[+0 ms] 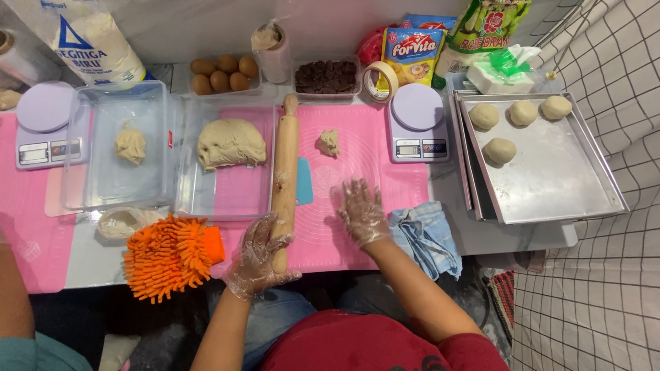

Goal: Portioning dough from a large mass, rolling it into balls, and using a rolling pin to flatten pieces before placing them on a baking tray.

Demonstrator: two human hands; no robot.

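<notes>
My left hand (260,257), in a clear plastic glove, grips the near end of a wooden rolling pin (285,158) that lies lengthwise on a pink silicone mat (375,165). My right hand (361,211), gloved too, rests flat on the mat with fingers spread, holding nothing. A small lump of dough (329,142) lies on the mat beyond it. A large mass of dough (231,143) sits in a clear plastic container (199,206) left of the pin. A teal scraper (304,182) peeks out beside the pin.
A metal baking tray (557,185) at right carries several dough balls. Two lilac scales (416,124) (45,127), another container with dough (130,145), an orange chenille mitt (168,255), a blue cloth (427,237), eggs (223,73), chocolate pieces (327,75), tape and packets surround. Another person's arm (14,288) is at left.
</notes>
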